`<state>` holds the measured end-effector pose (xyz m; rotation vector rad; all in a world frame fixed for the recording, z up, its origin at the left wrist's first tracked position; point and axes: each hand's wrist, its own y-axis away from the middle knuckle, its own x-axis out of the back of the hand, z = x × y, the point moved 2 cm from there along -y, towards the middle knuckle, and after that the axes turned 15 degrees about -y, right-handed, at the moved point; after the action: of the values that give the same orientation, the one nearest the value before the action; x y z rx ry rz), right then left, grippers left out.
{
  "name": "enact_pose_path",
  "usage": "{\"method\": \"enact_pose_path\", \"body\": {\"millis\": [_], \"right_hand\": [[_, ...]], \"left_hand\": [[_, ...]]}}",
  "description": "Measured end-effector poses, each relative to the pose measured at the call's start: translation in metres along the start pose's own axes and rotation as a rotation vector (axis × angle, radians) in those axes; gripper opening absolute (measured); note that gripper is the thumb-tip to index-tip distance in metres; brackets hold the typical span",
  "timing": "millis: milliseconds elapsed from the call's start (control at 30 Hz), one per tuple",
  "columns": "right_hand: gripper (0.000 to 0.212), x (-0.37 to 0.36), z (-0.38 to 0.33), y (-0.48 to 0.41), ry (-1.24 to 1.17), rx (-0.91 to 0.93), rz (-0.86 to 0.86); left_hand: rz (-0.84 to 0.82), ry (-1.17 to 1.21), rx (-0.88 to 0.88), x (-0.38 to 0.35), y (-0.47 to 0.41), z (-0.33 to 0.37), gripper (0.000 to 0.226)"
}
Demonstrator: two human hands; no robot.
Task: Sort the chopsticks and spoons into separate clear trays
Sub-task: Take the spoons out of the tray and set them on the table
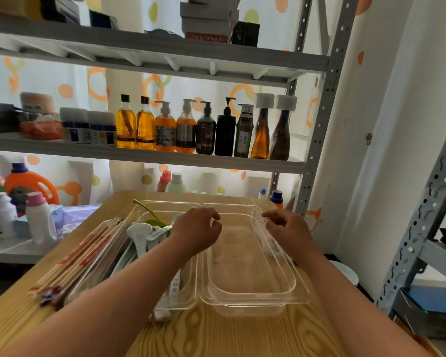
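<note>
Two clear trays stand side by side on the wooden table. The left tray (188,300) holds white spoons (139,234) and a green one (149,212). The right tray (252,287) has nothing in it. A bundle of wooden chopsticks (75,261) with red markings lies on the table left of the trays. My left hand (196,230) hovers over the seam between the trays, fingers loosely curled, holding nothing. My right hand (286,228) is at the right tray's far right rim, its fingers pinching that rim.
A metal shelf behind the table carries a row of bottles (203,127). Detergent bottles (36,217) stand on a lower surface to the left. The table (216,333) has bare wood near me. Another shelf frame (422,228) rises at the right.
</note>
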<state>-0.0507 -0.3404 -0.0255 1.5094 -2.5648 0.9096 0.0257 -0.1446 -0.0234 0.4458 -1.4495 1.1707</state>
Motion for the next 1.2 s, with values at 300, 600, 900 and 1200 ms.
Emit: {"method": "enact_pose_path", "body": {"millis": [300, 600, 900, 1200], "right_hand": [[0.017, -0.063, -0.052, 0.007, 0.043, 0.124, -0.194], [0.013, -0.101, -0.06, 0.004, 0.106, 0.157, -0.311], [0.015, -0.105, -0.062, -0.005, 0.09, 0.131, -0.339], [0.016, -0.096, -0.064, 0.003, 0.102, 0.104, -0.369]], "left_hand": [[0.093, -0.07, 0.166, 0.043, 0.01, -0.077, 0.028], [0.04, 0.01, 0.249, 0.036, 0.002, -0.139, 0.029], [-0.031, -0.142, 0.249, 0.013, -0.038, -0.175, 0.042], [-0.132, -0.282, 0.192, -0.004, -0.061, -0.182, 0.027]]}}
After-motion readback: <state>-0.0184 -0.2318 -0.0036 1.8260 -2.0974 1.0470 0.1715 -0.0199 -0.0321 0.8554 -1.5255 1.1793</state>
